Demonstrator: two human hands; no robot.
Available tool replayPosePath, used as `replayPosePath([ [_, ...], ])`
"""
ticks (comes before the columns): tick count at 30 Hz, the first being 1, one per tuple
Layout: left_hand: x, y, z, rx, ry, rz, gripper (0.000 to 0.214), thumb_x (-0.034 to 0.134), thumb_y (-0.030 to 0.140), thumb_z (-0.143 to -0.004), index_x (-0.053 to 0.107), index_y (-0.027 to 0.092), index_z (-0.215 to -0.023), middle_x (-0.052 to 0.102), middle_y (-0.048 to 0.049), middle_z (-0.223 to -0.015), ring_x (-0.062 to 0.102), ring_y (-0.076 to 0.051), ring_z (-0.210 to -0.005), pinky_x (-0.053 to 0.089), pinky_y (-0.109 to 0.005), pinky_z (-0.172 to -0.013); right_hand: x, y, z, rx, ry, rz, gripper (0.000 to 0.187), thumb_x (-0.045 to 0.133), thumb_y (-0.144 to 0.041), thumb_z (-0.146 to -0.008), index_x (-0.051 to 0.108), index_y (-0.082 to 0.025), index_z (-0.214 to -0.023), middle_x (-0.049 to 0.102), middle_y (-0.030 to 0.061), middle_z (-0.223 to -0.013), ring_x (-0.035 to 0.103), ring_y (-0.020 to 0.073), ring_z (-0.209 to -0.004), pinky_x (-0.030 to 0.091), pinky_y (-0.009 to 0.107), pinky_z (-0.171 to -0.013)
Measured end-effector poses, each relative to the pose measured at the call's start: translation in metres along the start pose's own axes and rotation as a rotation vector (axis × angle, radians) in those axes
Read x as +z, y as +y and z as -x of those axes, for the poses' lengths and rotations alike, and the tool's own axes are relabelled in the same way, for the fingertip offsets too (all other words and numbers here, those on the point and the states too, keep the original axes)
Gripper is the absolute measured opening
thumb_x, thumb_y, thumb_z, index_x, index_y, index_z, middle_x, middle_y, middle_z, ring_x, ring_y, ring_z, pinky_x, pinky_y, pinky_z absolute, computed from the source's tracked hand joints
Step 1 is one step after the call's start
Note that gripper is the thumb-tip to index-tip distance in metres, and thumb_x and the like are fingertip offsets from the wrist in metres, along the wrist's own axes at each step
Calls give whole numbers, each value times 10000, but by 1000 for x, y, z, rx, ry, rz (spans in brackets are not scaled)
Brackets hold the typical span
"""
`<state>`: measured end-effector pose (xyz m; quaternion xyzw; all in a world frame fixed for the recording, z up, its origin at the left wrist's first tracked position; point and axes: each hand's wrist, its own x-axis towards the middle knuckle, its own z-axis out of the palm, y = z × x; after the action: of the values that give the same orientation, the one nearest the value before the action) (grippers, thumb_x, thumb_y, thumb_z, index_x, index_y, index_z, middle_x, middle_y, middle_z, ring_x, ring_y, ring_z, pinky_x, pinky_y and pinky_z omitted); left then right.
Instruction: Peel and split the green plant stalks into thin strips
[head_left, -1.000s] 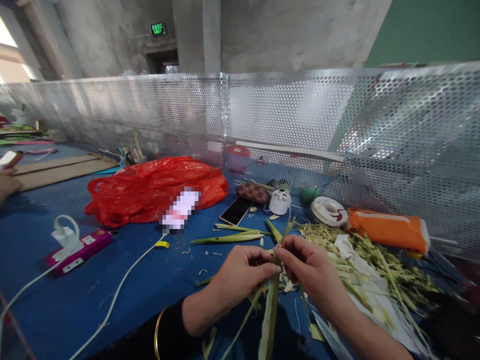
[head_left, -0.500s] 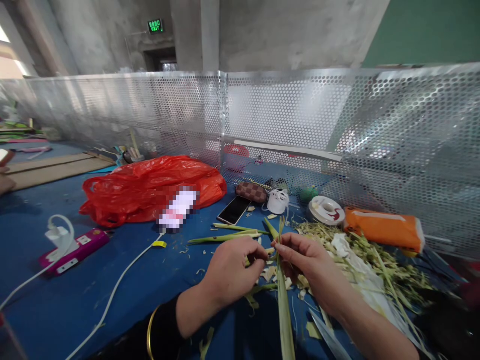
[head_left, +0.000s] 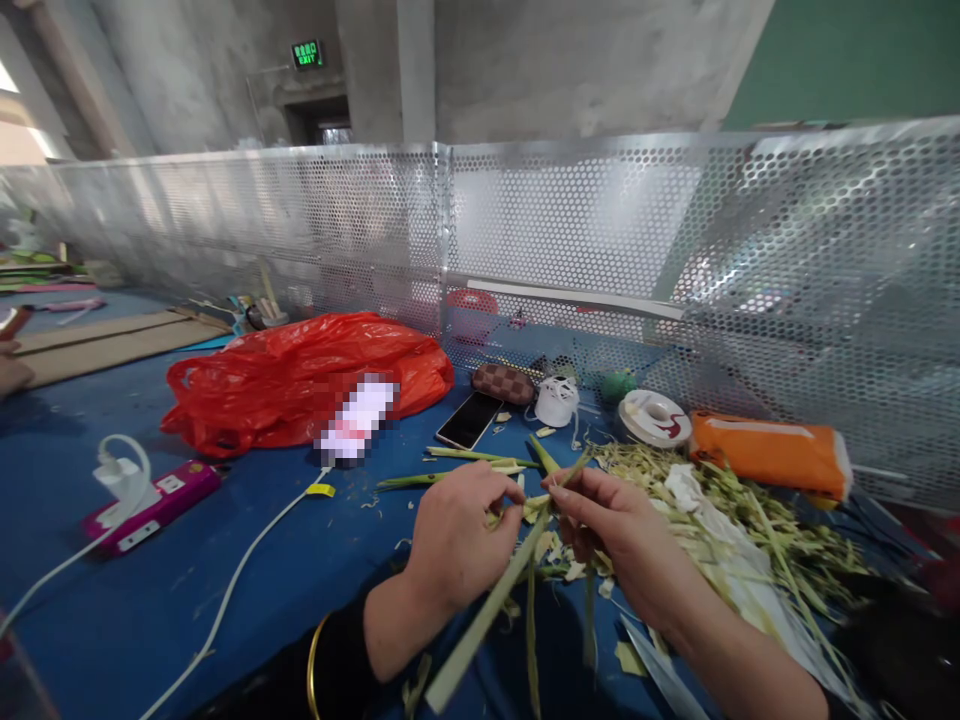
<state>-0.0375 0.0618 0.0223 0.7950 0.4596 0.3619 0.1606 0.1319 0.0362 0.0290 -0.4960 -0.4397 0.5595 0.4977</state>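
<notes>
In my right hand point(head_left: 619, 520), closed in a pinch, is a bundle of long green leaf strips point(head_left: 484, 625) at their crossing point. One wide strip slants down to the lower left; narrower ones hang below. My left hand point(head_left: 461, 530) is closed just left of the crossing, thumb and forefinger curled together. What its fingertips hold, if anything, I cannot make out. Beyond the hands, cut green stalks point(head_left: 457, 468) lie on the blue table point(head_left: 285, 610). Pale scraps are scattered beneath the strips.
A heap of shredded plant trimmings point(head_left: 787, 530) lies right. Behind are a ribbon spool point(head_left: 637, 425), an orange packet point(head_left: 765, 455), a dark phone point(head_left: 470, 420) and a red plastic bag point(head_left: 247, 370). A pointed blade-like piece point(head_left: 660, 665) lies near my right forearm. A white cable point(head_left: 240, 560) runs left.
The wide strip has swung from hanging nearly straight down to slanting lower left, and narrower strips now show apart from it. Both hands stay close together in nearly the same place.
</notes>
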Motion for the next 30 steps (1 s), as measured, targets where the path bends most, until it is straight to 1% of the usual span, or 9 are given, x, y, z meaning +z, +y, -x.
replayPosePath([
  [2, -1, 3, -2, -7, -30, 144, 167, 589, 129, -708, 691, 210, -812, 678, -35, -875, 602, -195, -879, 419, -290, -794, 0, 1, 0, 10, -33, -54, 305, 733, -387, -719, 608, -178, -903, 517, -61, -534, 465, 88, -463, 332, 188, -413],
  [3, -1, 4, -2, -36, -70, 242, 228, 585, 119, -702, 684, 205, -890, 682, -39, -915, 606, -195, -902, 426, -295, -824, 0, 2, 0, 11, -49, -73, 319, 729, -381, -727, 595, -181, -936, 505, -69, -525, 469, 89, -460, 333, 187, -410],
  [6, 0, 7, -2, -149, -233, 503, 450, 541, 92, -708, 597, 174, -1147, 687, -36, -893, 629, -172, -817, 463, -292, -799, -1, 3, 0, 24, -58, -90, 398, 728, -387, -733, 551, -186, -1028, 481, -88, -501, 477, 95, -447, 331, 186, -398],
  [8, 0, 9, -2, -176, -300, 576, 494, 532, 100, -723, 564, 164, -1211, 677, -34, -870, 621, -168, -792, 471, -285, -763, 0, 4, -1, 46, -43, -85, 458, 741, -396, -715, 525, -188, -1060, 489, -93, -501, 487, 98, -445, 329, 185, -395],
  [14, -1, 10, 0, -190, -310, 682, 613, 559, 197, -798, 405, 227, -1391, 646, -1, -835, 588, -158, -773, 456, -287, -757, 1, 5, -5, 24, -10, -18, 520, 760, -417, -677, 501, -179, -1060, 499, -104, -484, 460, 86, -400, 314, 182, -395],
  [17, -2, 9, 0, -133, -349, 644, 545, 527, 156, -803, 499, 267, -1335, 655, 3, -854, 582, -166, -812, 446, -290, -786, 2, 6, -6, 16, -16, 34, 473, 736, -446, -692, 530, -176, -1021, 495, -98, -461, 453, 91, -398, 314, 190, -408],
  [20, -2, 7, -2, -96, -368, 636, 465, 508, 126, -794, 611, 256, -1229, 679, -9, -921, 587, -188, -913, 429, -304, -857, 2, 7, -5, 29, -28, 30, 456, 724, -454, -693, 546, -184, -1014, 535, -78, -526, 499, 108, -459, 355, 208, -449],
  [25, 3, 1, -4, -182, -354, 662, 424, 526, 137, -760, 646, 181, -1164, 691, -44, -930, 619, -197, -856, 460, -320, -813, -1, 2, -2, 8, -148, 7, 437, 725, -293, -685, 533, -183, -1062, 588, -42, -703, 540, 111, -570, 404, 234, -531],
  [30, 4, 2, -7, -329, -339, 793, 310, 549, 135, -720, 663, 120, -1008, 654, -28, -758, 628, -154, -643, 482, -295, -686, -2, -8, 1, -20, -189, 174, 309, 671, -266, -713, 564, -187, -992, 533, -63, -623, 469, 96, -504, 372, 225, -481],
])
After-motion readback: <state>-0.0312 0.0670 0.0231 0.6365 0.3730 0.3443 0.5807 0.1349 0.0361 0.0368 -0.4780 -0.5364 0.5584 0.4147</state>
